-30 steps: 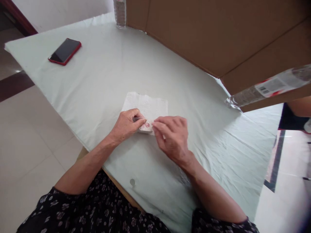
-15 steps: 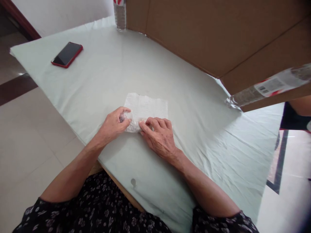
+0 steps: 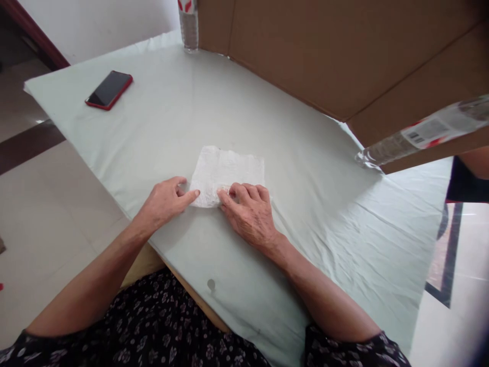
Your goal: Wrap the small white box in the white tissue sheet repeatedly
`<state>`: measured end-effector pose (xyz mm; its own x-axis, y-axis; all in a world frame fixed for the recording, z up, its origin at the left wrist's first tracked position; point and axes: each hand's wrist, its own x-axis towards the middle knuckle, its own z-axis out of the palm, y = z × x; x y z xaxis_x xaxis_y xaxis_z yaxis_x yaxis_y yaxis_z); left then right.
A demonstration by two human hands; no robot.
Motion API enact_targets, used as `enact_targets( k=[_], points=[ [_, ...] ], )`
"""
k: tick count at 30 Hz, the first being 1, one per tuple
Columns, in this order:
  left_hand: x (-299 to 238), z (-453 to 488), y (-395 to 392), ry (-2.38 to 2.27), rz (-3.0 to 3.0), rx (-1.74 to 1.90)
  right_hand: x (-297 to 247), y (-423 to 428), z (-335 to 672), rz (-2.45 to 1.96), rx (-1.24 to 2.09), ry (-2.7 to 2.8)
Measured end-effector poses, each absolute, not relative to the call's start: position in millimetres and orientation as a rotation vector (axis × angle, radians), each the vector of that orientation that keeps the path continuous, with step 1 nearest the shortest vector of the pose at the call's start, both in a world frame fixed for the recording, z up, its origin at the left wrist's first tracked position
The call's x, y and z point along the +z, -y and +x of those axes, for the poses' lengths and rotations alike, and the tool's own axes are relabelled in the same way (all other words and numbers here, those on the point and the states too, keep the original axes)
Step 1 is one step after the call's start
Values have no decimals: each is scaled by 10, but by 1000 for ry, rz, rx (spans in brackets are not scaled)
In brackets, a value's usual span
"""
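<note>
1. Dark floral clothing [image 3: 160, 326] is seen nearest the camera, well short of the tissue [image 3: 229, 165]. Both forearms are stretched from it toward the tissue.
2. A small dark mark [image 3: 211, 284] is seen on the counter [image 3: 324, 229], near side of the tissue, by the counter edge.
3. The left hand [image 3: 162, 201] is laid just left of the tissue. Its grip is loose and empty: index finger straight, tip touching the tissue's near-left corner, the other fingers curled.
4. The right hand [image 3: 250, 211] is laid on the tissue's near edge, fingers [image 3: 244, 192] pressed flat on it. The thumb is hidden, so whether anything is pinched cannot be told. A small pinkish spot is seen at the index tip; it cannot be identified.
5. The tissue is spread flat on the counter as a squarish pad.
6. Progress, judged: the near strip looks crumpled and pressed down. The far part lies smooth and untouched, so only the near edge appears worked.
7. A clear bottle [image 3: 424, 133] is seen lying well right of the tissue.
8. A red-cased phone [image 3: 109, 89] lies far left of the tissue.
9. Behind the tissue, a second bottle [image 3: 188, 25] stands upright beside the cardboard [image 3: 324, 51].
</note>
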<state>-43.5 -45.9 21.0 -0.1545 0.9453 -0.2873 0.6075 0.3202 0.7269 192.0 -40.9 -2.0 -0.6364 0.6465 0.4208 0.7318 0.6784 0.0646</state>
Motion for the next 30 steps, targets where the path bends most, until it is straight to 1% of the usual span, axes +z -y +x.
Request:
enact_targets(
  k=[9, 18, 22, 30],
  points=[
    [162, -189, 294, -1606, 1038, 800, -11, 400, 1908, -1075, -354, 2527],
    [226, -132, 135, -1665, 1227, 573, -18, 408, 1889, -1086, -363, 2522],
    [234, -89, 121, -1720, 1339, 560, -26, 409, 1878, -1078, -400, 2518],
    [235, 71, 106, -1501, 851, 735, -19, 414, 1865, -1092, -382, 2523]
  ],
)
